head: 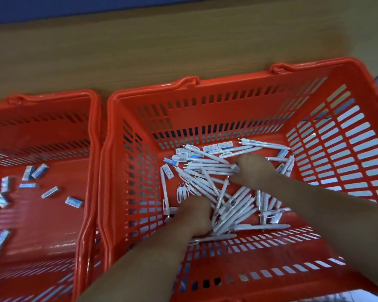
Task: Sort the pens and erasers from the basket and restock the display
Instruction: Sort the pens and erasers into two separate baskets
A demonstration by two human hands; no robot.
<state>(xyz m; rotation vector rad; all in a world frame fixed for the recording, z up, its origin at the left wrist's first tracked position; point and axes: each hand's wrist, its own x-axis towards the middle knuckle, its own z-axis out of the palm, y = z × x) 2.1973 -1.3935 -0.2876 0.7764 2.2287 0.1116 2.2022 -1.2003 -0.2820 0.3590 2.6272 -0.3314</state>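
Inside the right basket (227, 115) on the desk (162, 51), the left grip (194, 214) and right grip (255, 171) are resting among pens (238, 205) and erasers (225, 145); whether either is clamped cannot be told.

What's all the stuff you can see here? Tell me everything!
Right basket: one, orange-red, on the table.
Left basket: one, orange-red, beside the right basket.
Pens: many, too tangled to count, white, piled in the right basket.
Mixed erasers: several, white and blue, among the pens, mostly by the far wall.
Sorted erasers: roughly ten, some blurred, white and blue, scattered in the left basket.
Table: one, wood brown, under both baskets.
Left hand: one, reaching into the pens, fingers hidden.
Right hand: one, on the middle of the pile.
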